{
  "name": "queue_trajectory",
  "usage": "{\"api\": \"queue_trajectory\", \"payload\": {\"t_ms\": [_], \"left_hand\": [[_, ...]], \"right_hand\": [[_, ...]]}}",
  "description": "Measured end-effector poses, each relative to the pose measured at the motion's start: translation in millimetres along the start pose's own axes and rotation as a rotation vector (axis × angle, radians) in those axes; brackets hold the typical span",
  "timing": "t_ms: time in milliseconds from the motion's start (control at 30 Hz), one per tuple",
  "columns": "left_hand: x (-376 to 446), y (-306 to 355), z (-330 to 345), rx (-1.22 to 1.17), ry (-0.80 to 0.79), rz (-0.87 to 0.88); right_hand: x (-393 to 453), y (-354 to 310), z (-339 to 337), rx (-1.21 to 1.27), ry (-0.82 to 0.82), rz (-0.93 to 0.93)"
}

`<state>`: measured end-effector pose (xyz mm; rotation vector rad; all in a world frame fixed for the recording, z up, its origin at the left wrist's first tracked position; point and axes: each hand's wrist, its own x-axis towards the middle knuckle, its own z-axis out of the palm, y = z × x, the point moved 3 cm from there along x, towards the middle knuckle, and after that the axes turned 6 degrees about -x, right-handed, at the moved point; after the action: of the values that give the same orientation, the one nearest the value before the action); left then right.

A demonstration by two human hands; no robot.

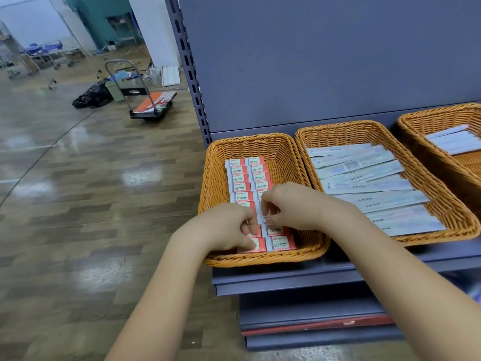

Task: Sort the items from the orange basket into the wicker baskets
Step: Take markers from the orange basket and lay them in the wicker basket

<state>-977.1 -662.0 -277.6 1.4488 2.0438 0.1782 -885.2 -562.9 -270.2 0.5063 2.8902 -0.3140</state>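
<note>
A wicker basket [216, 183] on the shelf's left end holds two rows of small red-and-white "2B" eraser boxes [246, 179]. My left hand [229, 230] rests over the left row near the basket's front, fingers curled on an eraser box [256, 244]. My right hand [291, 207] is over the right row, fingertips pinching an eraser box [264, 218] there. The orange basket is out of view.
A second wicker basket [458, 217] with several long pale packets [364, 178] sits to the right, and a third [416, 123] at far right. A blue shelf edge [286, 280] runs below. A trolley [151, 105] and black bags [91, 96] stand on the floor at left.
</note>
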Motion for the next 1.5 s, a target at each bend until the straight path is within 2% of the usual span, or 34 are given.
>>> {"api": "queue_trajectory", "payload": {"t_ms": [67,267,367,533,733,1033,1233,1500], "left_hand": [[4,1,-12,0.031,0.068,-0.024],[41,22,-42,0.334,0.527,-0.019],[63,43,-41,0.446,0.63,0.049],[87,75,-38,0.523,0.631,0.117],[109,129,-31,0.547,0.602,0.097],[166,263,-1,0.477,0.63,0.121],[210,347,17,0.467,0.594,0.176],[268,440,37,0.478,0.579,0.351]], "right_hand": [[2,1,-2,-0.027,0.069,0.002],[6,25,-30,-0.109,0.422,0.108],[3,50,-39,-0.146,0.488,0.207],[-14,98,-41,-0.161,0.411,0.308],[-48,152,-49,-0.196,0.396,0.354],[-123,271,-68,-0.235,0.411,0.413],[-171,348,-77,-0.213,0.399,0.488],[-221,441,-81,-0.193,0.447,0.622]]}}
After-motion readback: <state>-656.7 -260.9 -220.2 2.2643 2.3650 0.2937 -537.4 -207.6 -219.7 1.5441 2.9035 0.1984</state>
